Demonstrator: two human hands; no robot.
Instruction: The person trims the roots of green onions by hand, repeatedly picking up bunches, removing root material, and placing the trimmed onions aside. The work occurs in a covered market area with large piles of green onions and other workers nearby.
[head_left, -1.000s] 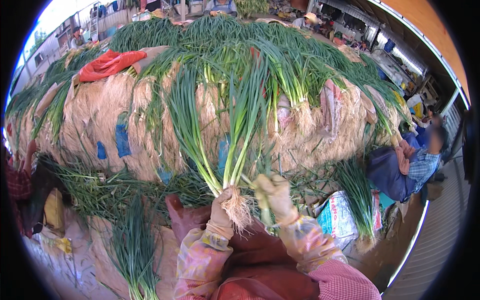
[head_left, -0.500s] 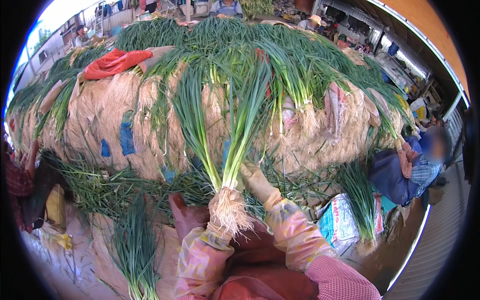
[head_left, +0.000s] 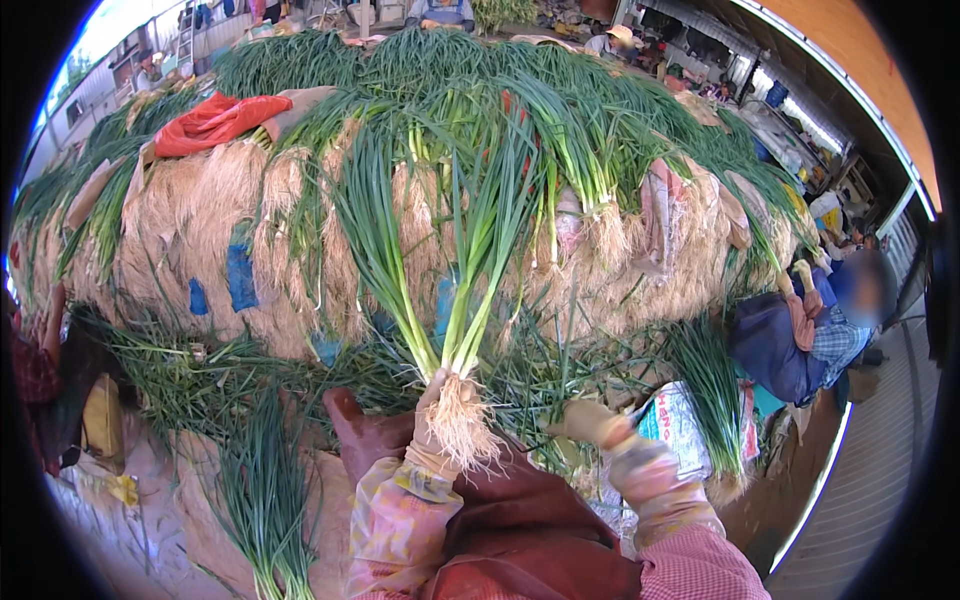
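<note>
My left hand [head_left: 432, 428], in a pale glove, is closed around the white base of a small bunch of green onions [head_left: 463, 315]. The leaves fan upward in two sheaves, and a tuft of pale roots [head_left: 462, 425] hangs toward me. Off to the right, apart from the bunch, is my gloved right hand [head_left: 588, 421], low over loose green leaves. Motion smears its fingers, so I cannot make out whether anything is in them. Patterned plastic sleeves cover both forearms.
A large heap of green onions [head_left: 420, 60], roots outward, spans the view ahead. A bundle [head_left: 262, 490] lies at lower left, another [head_left: 705, 390] at right beside a printed sack [head_left: 672, 428]. Leaf scraps [head_left: 240, 385] litter the ground. A co-worker [head_left: 800, 325] sits at right, another [head_left: 35, 370] at left.
My right hand has left the stalks and moved right and downward. The bunch stays in my left hand, almost in the same place.
</note>
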